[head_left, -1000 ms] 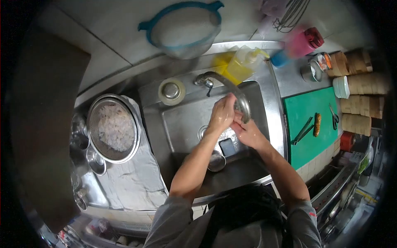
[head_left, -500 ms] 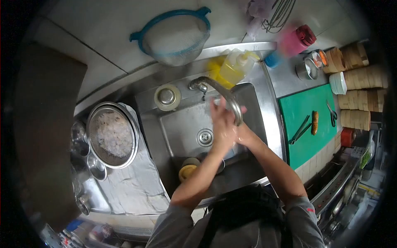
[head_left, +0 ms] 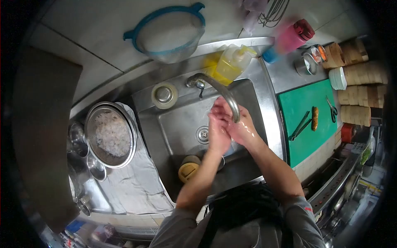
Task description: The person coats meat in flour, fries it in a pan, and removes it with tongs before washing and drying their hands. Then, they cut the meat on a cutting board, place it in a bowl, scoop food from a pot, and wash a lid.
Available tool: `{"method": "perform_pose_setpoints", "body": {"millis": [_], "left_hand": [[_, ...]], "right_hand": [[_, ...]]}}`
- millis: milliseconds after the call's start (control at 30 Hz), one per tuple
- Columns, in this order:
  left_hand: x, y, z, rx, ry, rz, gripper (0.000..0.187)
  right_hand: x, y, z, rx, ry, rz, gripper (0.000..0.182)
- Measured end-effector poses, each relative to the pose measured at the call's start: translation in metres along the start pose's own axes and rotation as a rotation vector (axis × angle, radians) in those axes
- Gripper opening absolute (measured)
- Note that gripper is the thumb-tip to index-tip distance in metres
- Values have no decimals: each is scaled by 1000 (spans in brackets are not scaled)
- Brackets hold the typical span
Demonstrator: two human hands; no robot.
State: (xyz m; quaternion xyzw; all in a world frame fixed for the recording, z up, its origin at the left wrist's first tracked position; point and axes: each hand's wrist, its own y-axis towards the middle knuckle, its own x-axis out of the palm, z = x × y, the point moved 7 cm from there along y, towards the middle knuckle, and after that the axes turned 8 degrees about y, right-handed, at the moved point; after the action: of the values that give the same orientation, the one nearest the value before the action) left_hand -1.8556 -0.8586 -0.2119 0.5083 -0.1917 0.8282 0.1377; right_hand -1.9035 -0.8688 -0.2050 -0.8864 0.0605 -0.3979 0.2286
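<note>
Over the steel sink (head_left: 169, 128), my left hand (head_left: 219, 130) and my right hand (head_left: 242, 126) are side by side under the curved faucet (head_left: 219, 87). Both look wet, with water glinting on the right wrist. The palms are turned up and the fingers are slightly curled and apart; neither hand holds an object. The faucet's spout hides part of the right hand. Left of the hands lies the sink drain (head_left: 202, 134). Below it, near my left forearm, a yellow-topped container (head_left: 189, 170) stands in the sink.
A bowl of pale food (head_left: 111, 134) rests on a cloth (head_left: 140, 182) at left. Behind the sink are a soap bottle (head_left: 231, 64) and a blue-rimmed strainer (head_left: 169, 35). At right, a green board (head_left: 304, 101) bears tongs (head_left: 301, 127), a brown item (head_left: 315, 118) and scissors (head_left: 332, 110).
My hands were pressed together with the left over the right; now they have turned palms up, side by side beneath the faucet. The view has shifted slightly.
</note>
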Motion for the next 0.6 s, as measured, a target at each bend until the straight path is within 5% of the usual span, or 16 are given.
{"method": "perform_pose_setpoints", "body": {"millis": [67, 167, 367, 467, 533, 600], "left_hand": [[-2, -23, -4, 133, 175, 457, 65], [-5, -28, -32, -48, -187, 206, 50], [-60, 36, -18, -72, -125, 303, 37], [-70, 48, -11, -133, -13, 402, 31], [-46, 51, -6, -88, 62, 294, 32], [-33, 36, -5, 6, 28, 268, 36]], "right_hand": [[18, 12, 1, -35, 7, 58, 36], [19, 34, 14, -35, -21, 12, 45], [15, 35, 18, -80, -172, 45, 45], [6, 19, -5, -229, -296, 53, 38], [5, 10, -18, -445, -668, 0, 35], [-2, 4, -6, -189, 186, -97, 38]]}}
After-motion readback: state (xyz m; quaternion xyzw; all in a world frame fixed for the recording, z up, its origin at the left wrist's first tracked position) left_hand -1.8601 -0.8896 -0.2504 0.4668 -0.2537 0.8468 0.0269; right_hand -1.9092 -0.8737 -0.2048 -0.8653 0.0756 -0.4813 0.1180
